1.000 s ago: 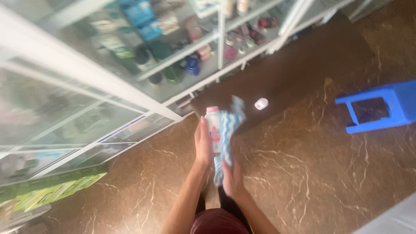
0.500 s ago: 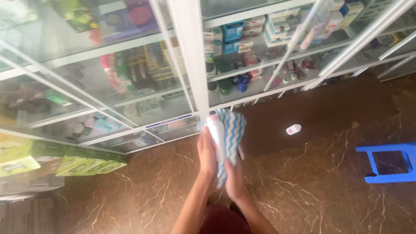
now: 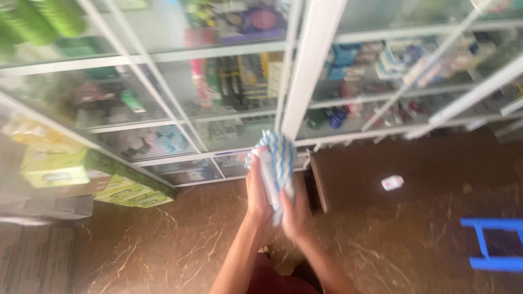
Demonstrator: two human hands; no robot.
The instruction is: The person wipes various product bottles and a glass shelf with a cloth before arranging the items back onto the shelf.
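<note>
Hands, left (image 3: 258, 193) and right (image 3: 296, 213), grip clenched on striped cloth (image 3: 281, 154), glass cabinet (image 3: 229, 98) shelving blurred goods.

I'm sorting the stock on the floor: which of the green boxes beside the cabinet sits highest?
The pale green box on top of the stack at the left; the darker green boxes lie lower, nearer the floor.

Far left of our fingers (image 3: 260, 179) we see green-and-yellow cartons (image 3: 57, 169) stacked on the floor. Above the fingers, blurred coloured packages (image 3: 239, 81) fill the glass shelves. To the right, a small white packet (image 3: 392, 182) lies on brown board.
</note>
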